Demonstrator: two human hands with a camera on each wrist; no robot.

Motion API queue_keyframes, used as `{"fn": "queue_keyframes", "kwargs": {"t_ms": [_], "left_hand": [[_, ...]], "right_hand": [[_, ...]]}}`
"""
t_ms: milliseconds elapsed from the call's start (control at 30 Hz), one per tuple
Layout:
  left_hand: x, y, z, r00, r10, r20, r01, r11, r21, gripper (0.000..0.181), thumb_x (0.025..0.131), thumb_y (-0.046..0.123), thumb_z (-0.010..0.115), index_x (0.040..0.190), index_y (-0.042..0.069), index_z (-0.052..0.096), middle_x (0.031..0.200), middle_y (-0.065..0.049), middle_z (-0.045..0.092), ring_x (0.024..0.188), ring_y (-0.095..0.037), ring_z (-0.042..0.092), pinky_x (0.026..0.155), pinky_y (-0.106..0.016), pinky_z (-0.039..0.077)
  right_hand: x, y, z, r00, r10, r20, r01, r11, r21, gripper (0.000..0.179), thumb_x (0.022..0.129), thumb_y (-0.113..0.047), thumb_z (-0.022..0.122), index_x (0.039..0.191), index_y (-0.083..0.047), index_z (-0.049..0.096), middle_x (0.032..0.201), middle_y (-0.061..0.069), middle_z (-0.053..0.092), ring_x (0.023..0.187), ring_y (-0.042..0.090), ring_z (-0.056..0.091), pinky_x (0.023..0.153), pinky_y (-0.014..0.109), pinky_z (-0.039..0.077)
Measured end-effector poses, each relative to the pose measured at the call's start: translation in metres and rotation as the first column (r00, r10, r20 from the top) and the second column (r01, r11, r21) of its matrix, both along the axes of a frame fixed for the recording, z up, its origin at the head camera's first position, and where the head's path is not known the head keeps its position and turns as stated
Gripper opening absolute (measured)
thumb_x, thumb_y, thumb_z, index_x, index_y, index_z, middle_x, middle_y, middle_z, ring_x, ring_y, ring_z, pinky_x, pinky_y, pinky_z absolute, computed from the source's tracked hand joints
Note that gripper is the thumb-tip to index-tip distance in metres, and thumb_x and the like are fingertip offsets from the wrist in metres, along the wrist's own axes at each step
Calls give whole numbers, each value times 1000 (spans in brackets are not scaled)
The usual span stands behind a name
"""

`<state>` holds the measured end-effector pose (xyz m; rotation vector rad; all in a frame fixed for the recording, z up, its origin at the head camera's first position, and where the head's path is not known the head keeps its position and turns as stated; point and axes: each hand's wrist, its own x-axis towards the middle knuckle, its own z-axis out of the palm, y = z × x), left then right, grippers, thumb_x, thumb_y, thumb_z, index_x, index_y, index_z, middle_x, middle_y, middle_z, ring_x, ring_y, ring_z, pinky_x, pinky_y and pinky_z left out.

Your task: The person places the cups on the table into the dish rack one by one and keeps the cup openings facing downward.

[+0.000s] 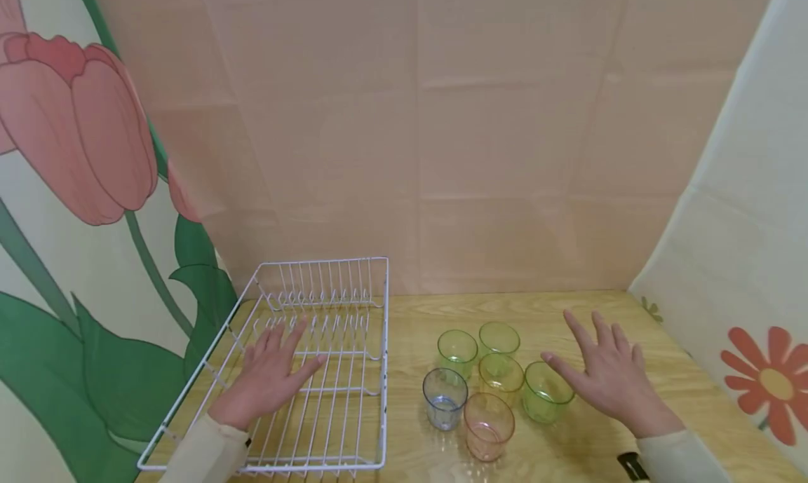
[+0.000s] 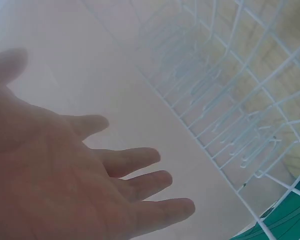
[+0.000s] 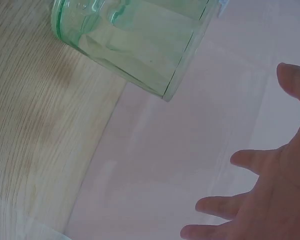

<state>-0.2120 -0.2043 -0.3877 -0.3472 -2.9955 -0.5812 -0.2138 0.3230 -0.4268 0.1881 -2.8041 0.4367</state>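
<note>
My left hand (image 1: 271,378) hovers over the white wire dish rack (image 1: 384,413), its fingers spread and nothing held. In the left wrist view the palm and fingers (image 2: 135,160) show beside the rack's wire prongs (image 2: 205,90). My right hand (image 1: 609,374) is held out with spread fingers just right of a green cup (image 1: 548,399), also holding nothing. That green cup lies close by in the right wrist view. Grouped with it are two more green cups (image 1: 457,353) (image 1: 499,337), a yellow cup (image 1: 501,374), a pink cup (image 1: 489,430) and a bluish clear cup (image 1: 445,402), all standing rim up.
The wood-grain table (image 1: 600,455) carries the rack at left and the cups right of it. A pinkish-brown cloth (image 1: 505,153) hangs behind. Tulip-printed fabric (image 1: 95,273) borders the left side, flower-printed fabric (image 1: 745,259) the right.
</note>
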Motion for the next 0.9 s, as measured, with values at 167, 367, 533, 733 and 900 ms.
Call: {"fn": "queue_keyframes", "kwargs": {"t_ms": [167, 367, 533, 733, 900], "left_hand": [[9, 0, 7, 1000, -4, 19, 4, 1000, 5, 82, 100, 64, 41, 160, 11, 22, 158, -35, 20, 145, -58, 11, 108, -78, 9], [27, 4, 21, 999, -30, 39, 29, 999, 18, 80, 100, 65, 40, 159, 13, 26, 157, -35, 22, 145, -57, 9, 112, -73, 7], [42, 6, 29, 996, -37, 76, 35, 999, 22, 81, 99, 66, 41, 158, 12, 29, 156, -33, 26, 145, -57, 13, 113, -72, 11], [55, 9, 29, 991, -62, 118, 55, 997, 59, 75, 99, 63, 45, 154, 12, 38, 149, -26, 44, 139, -51, 34, 108, -69, 29], [61, 15, 29, 985, -87, 148, 74, 993, 87, 74, 98, 63, 47, 149, 10, 45, 141, -17, 55, 132, -43, 48, 106, -63, 36]], "right_hand": [[3, -4, -1, 1000, 17, -1, -17, 1000, -18, 88, 96, -60, 55, 161, -15, 18, 156, 41, 11, 133, 73, 10, 94, 87, 11], [6, -7, -1, 1000, 29, 1, -29, 999, -15, 85, 96, -58, 55, 159, -11, 22, 153, 43, 16, 132, 73, 12, 95, 85, 13], [9, -11, -3, 998, 52, 22, -52, 999, -4, 84, 96, -56, 57, 156, -4, 28, 147, 45, 27, 126, 73, 25, 90, 84, 25], [11, -11, -5, 996, 45, 77, -42, 999, -34, 80, 100, -53, 52, 151, 6, 33, 136, 45, 43, 119, 67, 41, 85, 76, 39], [7, -2, -3, 987, -10, 160, 21, 997, -69, 76, 103, -52, 47, 140, 14, 42, 125, 42, 54, 104, 54, 60, 79, 64, 49]]}}
